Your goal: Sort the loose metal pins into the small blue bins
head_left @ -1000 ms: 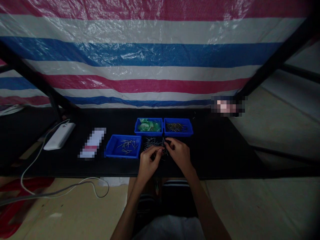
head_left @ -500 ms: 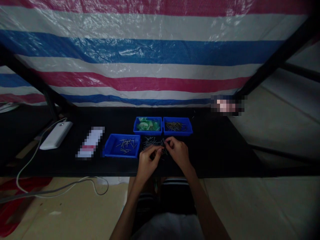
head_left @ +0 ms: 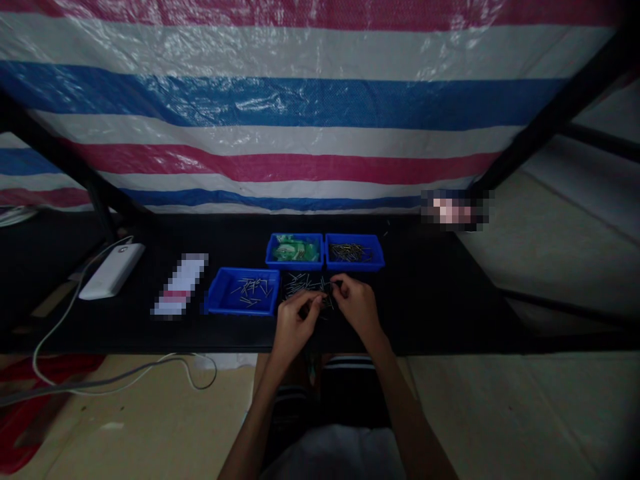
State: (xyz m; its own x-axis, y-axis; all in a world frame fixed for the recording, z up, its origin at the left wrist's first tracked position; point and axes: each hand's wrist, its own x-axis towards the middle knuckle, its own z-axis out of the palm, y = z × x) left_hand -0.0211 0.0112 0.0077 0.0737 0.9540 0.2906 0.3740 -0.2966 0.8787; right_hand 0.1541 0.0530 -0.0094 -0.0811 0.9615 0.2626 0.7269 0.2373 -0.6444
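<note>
My left hand (head_left: 296,320) is closed in a pinch over the near side of a loose pile of thin metal pins (head_left: 298,283); whatever lies between its thumb and forefinger is too small to make out. To its right, my right hand (head_left: 357,303) pinches what looks like a thin metal pin (head_left: 326,285) at the pile's right edge. The two sets of fingertips are close together but apart. Several similar pins lie scattered in the blue tray (head_left: 215,300) left of the pile. The hands hide part of the pile.
Behind the pile stand two blue trays side by side: the left tray (head_left: 270,261) holds green plastic packets, the right tray (head_left: 381,264) many metal pins. A blurred-out phone-like slab (head_left: 181,285) and a white power bank (head_left: 113,271) with a cable lie at left. Striped sheeting (head_left: 310,103) hangs behind.
Both hands stay almost in place over the pile. My right fingertips have shifted very slightly, and a thin pin now shows beside them.
</note>
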